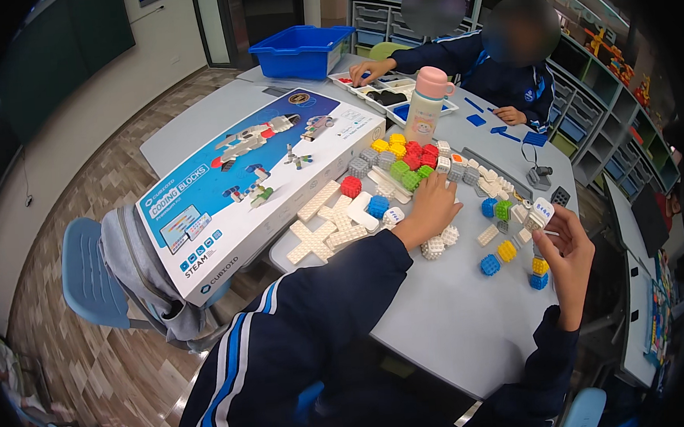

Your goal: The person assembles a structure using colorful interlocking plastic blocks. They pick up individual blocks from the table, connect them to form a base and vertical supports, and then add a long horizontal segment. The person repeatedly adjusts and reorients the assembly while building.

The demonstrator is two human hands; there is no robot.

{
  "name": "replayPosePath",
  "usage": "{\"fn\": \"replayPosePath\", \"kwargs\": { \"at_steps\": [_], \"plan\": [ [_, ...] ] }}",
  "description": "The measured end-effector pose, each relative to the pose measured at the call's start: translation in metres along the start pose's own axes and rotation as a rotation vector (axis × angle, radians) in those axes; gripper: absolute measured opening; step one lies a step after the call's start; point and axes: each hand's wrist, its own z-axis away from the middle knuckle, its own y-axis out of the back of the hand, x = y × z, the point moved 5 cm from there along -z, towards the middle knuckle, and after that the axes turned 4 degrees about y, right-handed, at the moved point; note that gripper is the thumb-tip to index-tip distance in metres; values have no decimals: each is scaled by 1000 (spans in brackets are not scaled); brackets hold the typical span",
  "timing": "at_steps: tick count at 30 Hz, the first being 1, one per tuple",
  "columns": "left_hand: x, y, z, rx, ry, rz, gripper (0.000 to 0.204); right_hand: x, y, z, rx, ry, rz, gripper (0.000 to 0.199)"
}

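Observation:
Between the thumb and fingers of my right hand (568, 250) is a white cube block (540, 214) with handwriting on it. Below that hand, a yellow block (540, 266) and a blue block (539, 281) sit together on the table. My left hand (433, 208) reaches into the pile of studded blocks, its fingers stretched out beside green blocks (410, 176) and a grey block (456, 167); its fingertips partly hide what they touch. Red blocks (421, 155) and yellow blocks (397, 144) lie beyond. Near its wrist are a white block (393, 217) and a blue block (378, 206).
A large printed box (269, 179) lies left of flat white connector pieces (323, 229). A pink-lidded bottle (428, 106) stands behind the pile. Across the table (442, 309), another person's hand (372, 71) is at a sorting tray (382, 94). A blue bin (301, 53) is at the far end.

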Motion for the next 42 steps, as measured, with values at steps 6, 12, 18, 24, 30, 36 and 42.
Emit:
{"fn": "replayPosePath", "kwargs": {
  "at_steps": [6, 12, 18, 24, 30, 36, 42],
  "plan": [
    [-1, -17, 5, -56, -21, 13, 47, 0, -5, 0, -36, 3, 40, 42],
    [-4, -10, 3, -56, -8, 105, 49, 2, -1, -1, -24, 2, 19, 42],
    [-15, 2, -7, -236, 93, 241, 53, -2, 11, -2, 17, 41, 22, 41],
    [-30, 18, -20, -45, 106, 250, 39, -12, 25, -2, 50, 68, 52, 42],
    [-52, 6, -61, 30, 116, 63, 26, -26, 37, 2, 86, 96, -6, 43],
    [-56, -28, -73, -16, 94, -73, 36, -33, 43, 3, 105, 108, 20, 43],
    [-40, 13, -91, -66, 330, 583, 37, -34, 44, 3, 100, 122, -6, 45]
  ]
}}
